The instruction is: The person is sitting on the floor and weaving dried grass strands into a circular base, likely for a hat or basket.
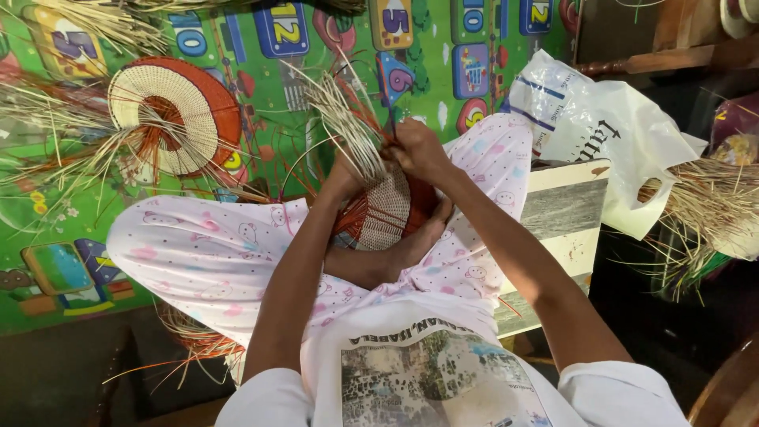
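A half-woven round basket piece (385, 213) of cream and orange strips rests between my knees, propped against my foot. My left hand (341, 175) grips its left rim, where a bundle of loose pale straw strands (341, 119) fans upward. My right hand (417, 148) pinches strands at the top of the weave, close beside the left hand. Both forearms reach down over my lap in pink patterned trousers.
A finished-looking round woven disc (175, 111) with an orange rim lies on the green play mat (261, 71) at left, amid scattered straw. A white plastic bag (609, 126) and a straw bundle (711, 205) sit at right. A wooden board (561, 221) lies beside my right knee.
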